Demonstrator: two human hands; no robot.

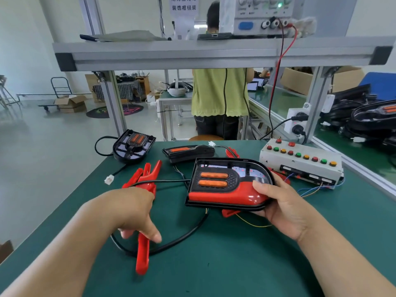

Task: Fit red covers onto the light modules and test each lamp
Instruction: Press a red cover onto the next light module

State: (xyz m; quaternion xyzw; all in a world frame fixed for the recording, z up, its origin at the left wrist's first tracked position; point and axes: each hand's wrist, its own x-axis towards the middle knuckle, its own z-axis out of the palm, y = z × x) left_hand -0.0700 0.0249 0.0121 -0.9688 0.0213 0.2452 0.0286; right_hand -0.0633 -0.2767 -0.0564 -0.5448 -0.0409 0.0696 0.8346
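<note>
My right hand (280, 202) grips the right end of a black light module (227, 183) with two orange lenses and a red cover along its near edge, held just above the green table. My left hand (132, 213) rests palm down on a long red cover (143, 256) and the module's black cable (177, 241), fingers curled over the cover. More loose red covers (147, 174) lie in a pile beyond that hand. Two other black modules, one (134, 145) at the far left and one (188, 152) at the far centre, lie on the table.
A white test box (300, 166) with red, green and yellow buttons sits at the right, wires trailing from it. A power supply (257, 16) stands on the aluminium shelf overhead, red lead hanging. A person in a green shirt (218, 93) stands beyond the table. White connector (109, 179) at left.
</note>
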